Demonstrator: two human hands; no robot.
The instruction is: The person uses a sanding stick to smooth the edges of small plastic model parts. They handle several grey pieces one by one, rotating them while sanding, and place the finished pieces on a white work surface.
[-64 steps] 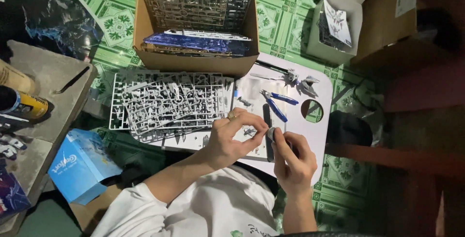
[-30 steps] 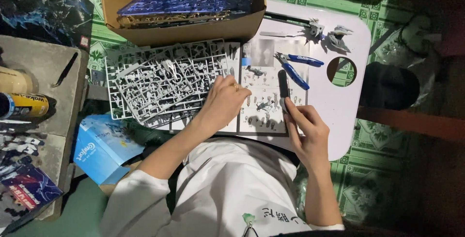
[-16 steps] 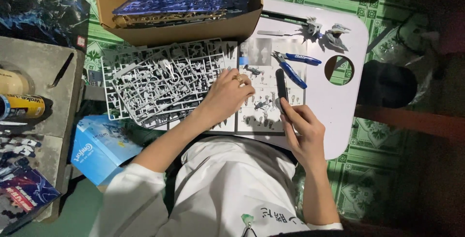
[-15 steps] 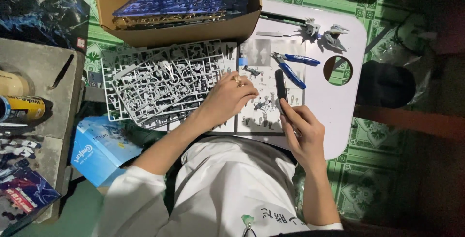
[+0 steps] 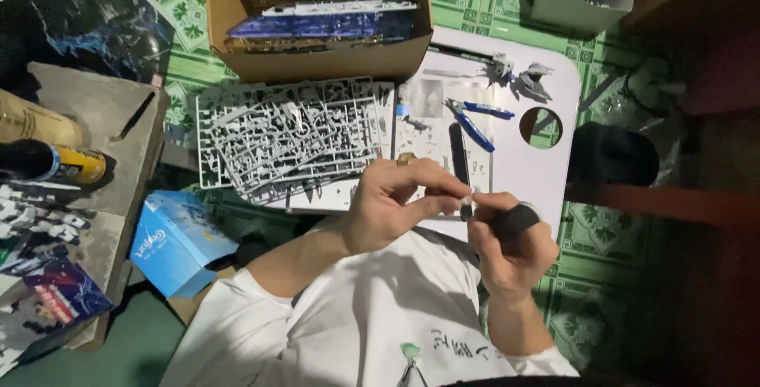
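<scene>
My left hand (image 5: 388, 213) pinches a tiny pale plastic part (image 5: 467, 200) above the near edge of the white table (image 5: 546, 173). My right hand (image 5: 511, 244) is clamped on a black-handled tool (image 5: 514, 219) at the part. A slip could nick my fingers (image 5: 443, 189), or the part could drop into my lap.

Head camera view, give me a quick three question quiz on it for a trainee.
1. True or false: the blue-handled nippers lie on the white lap table, in neither hand.
2. What sits directly left of the instruction sheet? A) the grey parts frame B) a glass bowl C) a laptop
3. Which hand grips the black-handled tool?

Key:
1. True.
2. A, the grey parts frame.
3. The right hand; the left hand pinches a small pale part at the tool's tip.
</scene>
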